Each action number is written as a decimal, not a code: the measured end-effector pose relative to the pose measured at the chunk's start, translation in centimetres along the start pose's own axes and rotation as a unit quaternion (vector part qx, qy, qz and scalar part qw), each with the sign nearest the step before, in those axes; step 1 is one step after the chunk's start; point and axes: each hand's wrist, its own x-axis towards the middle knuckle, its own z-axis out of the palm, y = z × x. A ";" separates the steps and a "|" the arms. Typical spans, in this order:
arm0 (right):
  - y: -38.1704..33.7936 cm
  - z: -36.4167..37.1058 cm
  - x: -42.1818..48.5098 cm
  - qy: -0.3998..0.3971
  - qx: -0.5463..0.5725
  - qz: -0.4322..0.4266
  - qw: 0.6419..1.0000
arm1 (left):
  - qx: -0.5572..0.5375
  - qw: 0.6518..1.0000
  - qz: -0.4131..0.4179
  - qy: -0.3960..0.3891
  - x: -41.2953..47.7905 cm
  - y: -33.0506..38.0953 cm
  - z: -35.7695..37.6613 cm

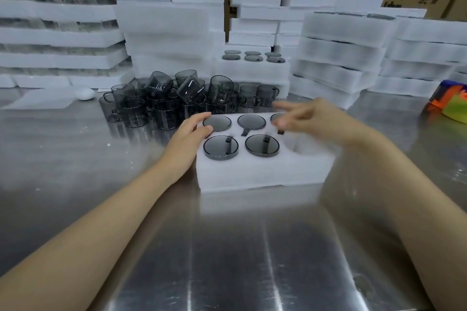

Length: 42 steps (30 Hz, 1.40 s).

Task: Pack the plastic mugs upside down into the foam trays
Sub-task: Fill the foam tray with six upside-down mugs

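On the steel worktop (227, 247) we log a white foam tray (260, 174) with five round smoky mugs (220, 147) base-up, left grip (189, 134) slack on its edge, right grip (310, 118) spread, blurred.

right hand (303, 118) blurred, back-right mug (276, 116) partly hidden

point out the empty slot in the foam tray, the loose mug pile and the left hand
empty slot (300, 145): head view, its white inner wall
loose mug pile (164, 113): head view, side of a front mug
left hand (189, 135): head view, back of the hand
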 end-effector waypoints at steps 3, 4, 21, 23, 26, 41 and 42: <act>3.5 -1.0 1.0 0.265 0.141 0.023 0.954 | -0.008 1.000 -0.002 0.004 0.0 0.0 0.0; 4.8 -0.8 1.3 0.314 0.173 0.038 0.933 | -0.011 1.000 -0.003 0.004 0.0 0.0 0.0; 10.8 2.0 14.6 0.231 -0.238 -0.008 0.943 | -0.043 0.999 0.002 -0.001 0.5 -0.5 0.1; 11.2 1.9 15.1 0.232 -0.284 -0.020 0.930 | -0.046 0.999 0.000 -0.003 0.6 -0.6 0.0; 11.3 1.5 15.2 0.233 -0.291 -0.016 0.928 | -0.045 0.999 0.004 -0.007 0.7 -0.8 -0.1; 6.9 1.7 5.0 0.377 0.474 0.085 0.791 | -0.034 0.999 0.007 -0.020 0.2 -0.4 -0.7; 6.6 1.5 4.0 0.373 0.504 0.090 0.774 | -0.032 0.999 0.008 -0.019 0.1 -0.4 -0.6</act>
